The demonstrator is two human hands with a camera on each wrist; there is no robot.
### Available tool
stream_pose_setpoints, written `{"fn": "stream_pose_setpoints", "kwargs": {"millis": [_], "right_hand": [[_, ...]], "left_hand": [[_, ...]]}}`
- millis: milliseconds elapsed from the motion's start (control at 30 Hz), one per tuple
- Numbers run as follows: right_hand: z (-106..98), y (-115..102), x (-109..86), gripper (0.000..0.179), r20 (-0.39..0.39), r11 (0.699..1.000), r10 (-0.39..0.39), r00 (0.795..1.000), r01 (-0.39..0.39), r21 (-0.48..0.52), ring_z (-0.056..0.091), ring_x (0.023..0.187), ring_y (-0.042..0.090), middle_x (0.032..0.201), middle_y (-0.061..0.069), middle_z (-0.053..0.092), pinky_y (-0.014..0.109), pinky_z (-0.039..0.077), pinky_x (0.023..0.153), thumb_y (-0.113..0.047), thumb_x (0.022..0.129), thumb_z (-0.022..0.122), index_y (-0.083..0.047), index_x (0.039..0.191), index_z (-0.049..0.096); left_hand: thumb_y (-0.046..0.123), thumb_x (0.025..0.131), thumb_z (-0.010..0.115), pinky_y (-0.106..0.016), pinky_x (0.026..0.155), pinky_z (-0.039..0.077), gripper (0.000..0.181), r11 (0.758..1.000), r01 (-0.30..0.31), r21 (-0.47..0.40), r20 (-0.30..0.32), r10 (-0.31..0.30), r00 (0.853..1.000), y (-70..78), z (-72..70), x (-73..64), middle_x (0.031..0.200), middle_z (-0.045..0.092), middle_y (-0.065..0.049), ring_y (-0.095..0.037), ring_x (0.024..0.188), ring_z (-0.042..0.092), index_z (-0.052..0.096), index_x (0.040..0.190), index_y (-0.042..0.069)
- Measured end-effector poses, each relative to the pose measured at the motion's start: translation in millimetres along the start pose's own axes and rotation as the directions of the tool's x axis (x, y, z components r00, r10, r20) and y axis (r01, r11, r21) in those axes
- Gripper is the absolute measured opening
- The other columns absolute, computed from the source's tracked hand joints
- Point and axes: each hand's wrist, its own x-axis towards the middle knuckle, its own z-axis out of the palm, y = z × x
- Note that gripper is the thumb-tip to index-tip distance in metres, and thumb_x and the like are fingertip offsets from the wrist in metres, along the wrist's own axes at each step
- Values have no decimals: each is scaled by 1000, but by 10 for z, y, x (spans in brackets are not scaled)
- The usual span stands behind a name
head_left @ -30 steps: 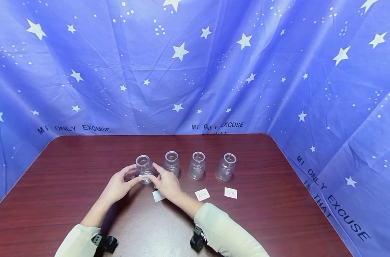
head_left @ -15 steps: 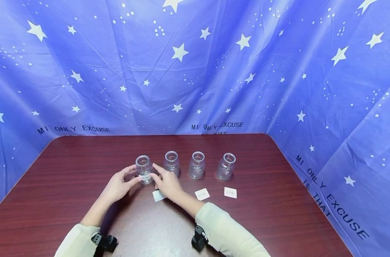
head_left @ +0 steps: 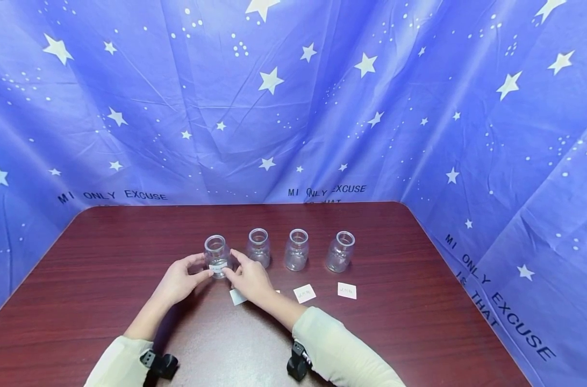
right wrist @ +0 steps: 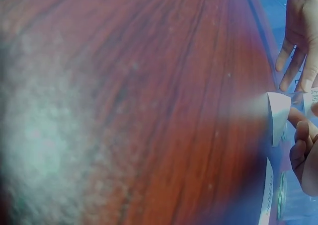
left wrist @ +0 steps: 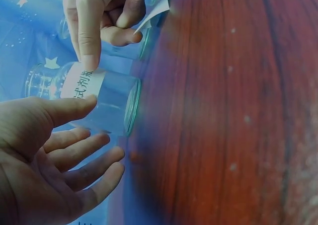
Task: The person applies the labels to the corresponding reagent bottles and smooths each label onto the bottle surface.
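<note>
As both touch label (head_left: 217, 267), jar (head_left: 217, 254) is btwn L hand (head_left: 179, 279) & R hand (head_left: 251, 280).

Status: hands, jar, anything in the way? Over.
Left hand: thumb at label edge. Right hand: thumb on label. Jar: upright, between hands. Possible snag: pale paper near right hand.

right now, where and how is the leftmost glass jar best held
Probably round the body of the leftmost glass jar, below its narrower neck, from the left: the jar looks upright, another jar stands to its right, and the label is on the near face, so a side hold could leave it mostly uncovered.
</note>
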Motion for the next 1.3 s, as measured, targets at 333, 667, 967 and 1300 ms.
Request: {"fn": "stream_pose_setpoints", "kwargs": {"millis": [333, 667, 967, 1300], "right_hand": [[3, 50, 19, 40, -17, 1000, 2, 1000, -2, -21, 46, 41, -9, 50, -7, 61, 12, 39, 51, -27, 90, 60, -14, 128, 56], [-14, 44, 15, 39, -17, 1000, 27, 999, -26, 15, 44, 43, -8, 51, -8, 59, 13, 37, 50, -26, 90, 56, -15, 127, 57], [-19, 61, 1, 43, 4, 998, 23, 1000, -23, 53, 48, 45, -7, 54, -6, 60, 14, 38, 49, -37, 91, 57, -14, 128, 57], [-36, 54, 0, 43, 6, 996, 34, 999, -35, 78, 49, 45, -7, 53, -6, 59, 15, 38, 47, -37, 91, 58, -14, 127, 57]], "left_hand": [[21, 86, 67, -48, 93, 44, 51, 1000, -3, 7, -2, 3, 1000, -5, -7, 5, 115, 64, -21, -32, 103, 63, 52, 127, -5], [18, 87, 65, -51, 98, 40, 49, 1000, -7, 8, 4, 7, 1000, 2, -15, 15, 116, 64, -21, -35, 114, 57, 51, 128, -6], [19, 88, 64, -53, 99, 38, 51, 999, -29, 31, 21, 28, 999, 3, -21, 1, 118, 63, -22, -37, 117, 54, 50, 129, -7], [31, 93, 57, -55, 100, 37, 56, 995, -67, 77, 73, 62, 995, -3, -79, 0, 130, 53, -25, -40, 124, 47, 47, 132, -7]]}}
